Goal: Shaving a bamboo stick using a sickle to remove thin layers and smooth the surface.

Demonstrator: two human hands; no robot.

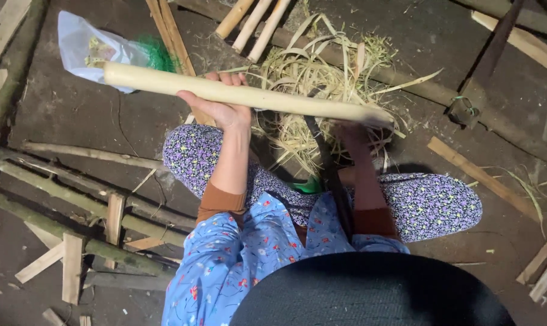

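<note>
A long pale peeled bamboo pole [165,83] lies crosswise in front of me, above my knees. My left hand [220,102] grips it from below near its middle, fingers curled over the top. My right hand [353,130] holds the pole's right end, blurred and partly in shadow. A long dark blade or handle [327,175] runs from between my knees up toward that end. Below the pole lies a heap of pale bamboo shavings [321,72].
Three more peeled poles [252,21] lie at the top. A white plastic bag [83,45] with green netting sits top left. A rough frame of green bamboo and wood slats [74,205] lies at left. Loose wood strips [472,172] are scattered at right on the dark floor.
</note>
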